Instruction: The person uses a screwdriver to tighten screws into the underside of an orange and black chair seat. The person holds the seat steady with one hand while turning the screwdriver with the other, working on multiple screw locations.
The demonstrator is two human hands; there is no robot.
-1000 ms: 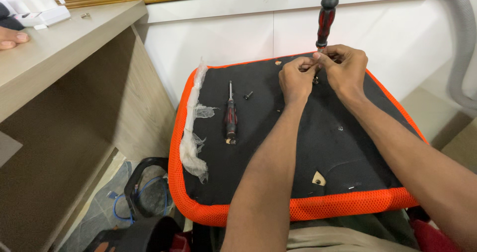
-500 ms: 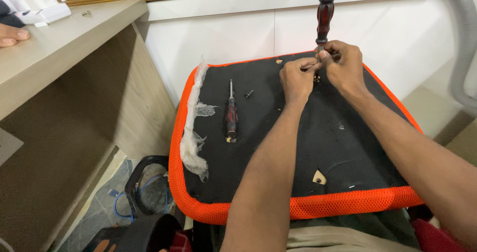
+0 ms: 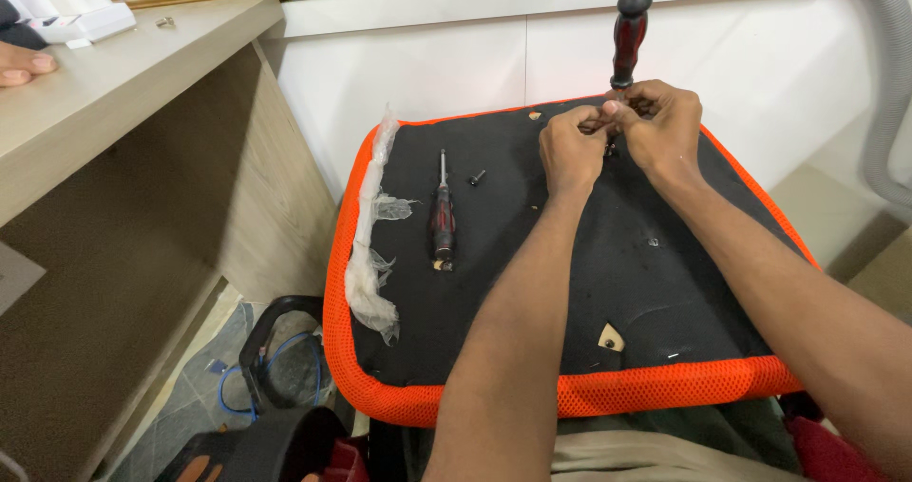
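An upturned chair seat (image 3: 494, 349) with a black underside and an orange mesh rim lies in front of me. At its far edge a screwdriver with a red and black handle (image 3: 630, 31) stands upright, tip down on the seat. My left hand (image 3: 570, 145) and my right hand (image 3: 665, 126) meet at its lower shaft, fingertips pinched around it. The tip and whatever it rests on are hidden by my fingers. A second, smaller screwdriver (image 3: 442, 221) lies flat on the black surface to the left, with a small dark screw (image 3: 476, 175) beside it.
Torn clear plastic wrap (image 3: 370, 254) hangs along the seat's left rim. A wooden desk (image 3: 123, 93) stands at the left with a white device (image 3: 66, 12) and another person's fingers (image 3: 24, 64) on it. A grey hose (image 3: 888, 83) runs down the right. A black part with blue cable (image 3: 275, 359) lies on the floor.
Both hands stay pinched on the upright screwdriver's shaft; its handle has shifted only slightly. Nothing else on the seat has moved.
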